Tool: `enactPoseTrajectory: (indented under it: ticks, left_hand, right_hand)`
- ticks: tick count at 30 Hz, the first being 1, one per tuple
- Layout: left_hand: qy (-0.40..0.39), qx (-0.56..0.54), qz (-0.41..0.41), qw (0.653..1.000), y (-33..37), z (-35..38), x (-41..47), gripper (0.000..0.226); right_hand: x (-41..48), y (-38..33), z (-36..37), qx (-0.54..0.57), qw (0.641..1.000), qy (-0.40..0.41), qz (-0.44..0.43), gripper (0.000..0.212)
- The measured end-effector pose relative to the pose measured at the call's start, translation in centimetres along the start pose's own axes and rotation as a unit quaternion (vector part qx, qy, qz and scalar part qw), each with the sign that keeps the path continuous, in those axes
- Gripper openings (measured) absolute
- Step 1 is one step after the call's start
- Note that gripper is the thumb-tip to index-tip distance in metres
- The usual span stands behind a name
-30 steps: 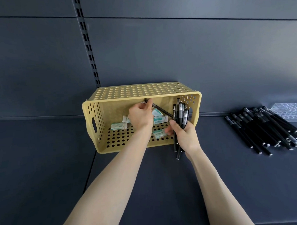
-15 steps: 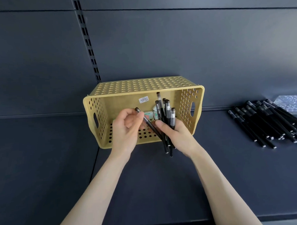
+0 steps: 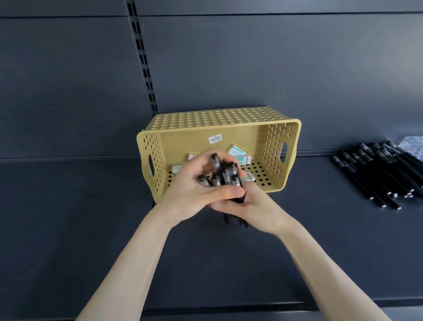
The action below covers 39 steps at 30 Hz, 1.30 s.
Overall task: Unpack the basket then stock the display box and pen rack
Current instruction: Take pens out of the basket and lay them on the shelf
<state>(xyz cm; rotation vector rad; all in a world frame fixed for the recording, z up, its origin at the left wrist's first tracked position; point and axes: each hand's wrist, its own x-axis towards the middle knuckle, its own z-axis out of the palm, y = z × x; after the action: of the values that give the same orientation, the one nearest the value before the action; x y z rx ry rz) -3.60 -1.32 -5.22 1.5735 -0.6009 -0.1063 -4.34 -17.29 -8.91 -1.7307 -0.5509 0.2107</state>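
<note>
A yellow perforated basket lies on its side on the dark shelf, its mouth facing me. Several small white-and-green boxes remain inside on its lower wall. Just in front of the mouth, my left hand and my right hand are clasped together around a bunch of black pens, caps pointing up and tips sticking out below the fingers.
A pile of black pens lies on the shelf at the right, next to a clear bumpy plastic piece at the frame edge. A slotted upright runs up the back wall. The shelf's front edge is near me.
My left hand pulled one pen out of the basket and brought it to the bunch in my right hand. Both hands have come together on the bunch and drawn back from the basket.
</note>
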Motion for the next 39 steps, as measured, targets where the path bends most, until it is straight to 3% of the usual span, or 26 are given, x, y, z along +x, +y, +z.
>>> enactPoseTrajectory:
  ticks: [5, 9, 13, 15, 17, 21, 32, 35, 39]
  left_hand:
    - [-0.016, 0.010, -0.051, 0.999, -0.8, 0.1, 0.1, 0.013]
    - [0.001, -0.023, -0.063, 0.998, -1.1, 0.4, 0.5, 0.003]
    - [0.057, -0.103, -0.064, 0.991, -1.7, 2.6, 0.9, 0.008]
    - [0.072, -0.134, -0.071, 0.986, -2.1, 4.6, 0.9, 0.008]
    - [0.056, -0.166, -0.083, 0.981, -2.3, 6.9, 1.0, 0.006]
    - [-0.018, -0.238, -0.110, 0.965, -2.1, 12.0, 2.0, 0.033]
    - [-0.027, -0.113, -0.149, 0.982, -3.9, 30.8, 7.5, 0.030]
    - [0.025, -0.067, -0.137, 0.988, -3.9, 32.9, 10.0, 0.018]
    - [0.065, -0.066, -0.115, 0.989, -4.0, 34.2, 14.9, 0.013]
  right_hand:
    - [-0.6, 1.6, 0.6, -0.011, 0.995, -0.030, 0.093, 0.004]
    - [-1.1, 0.7, 0.3, 0.004, 0.994, -0.030, 0.107, 0.014]
    - [-3.9, 0.0, -0.9, 0.064, 0.993, 0.008, 0.094, 0.008]
    - [-5.8, 0.0, -1.8, 0.066, 0.993, 0.027, 0.093, 0.023]
    - [-7.8, 0.1, -2.9, 0.076, 0.991, 0.046, 0.097, 0.034]
    - [-12.0, 0.1, -6.1, 0.126, 0.982, 0.095, 0.102, 0.030]
    - [-23.4, 2.4, -19.7, 0.043, 0.960, 0.235, 0.149, 0.015]
    - [-23.4, 2.9, -23.2, 0.005, 0.957, 0.245, 0.155, 0.014]
    - [-21.6, 3.4, -28.1, -0.110, 0.951, 0.241, 0.158, 0.030]
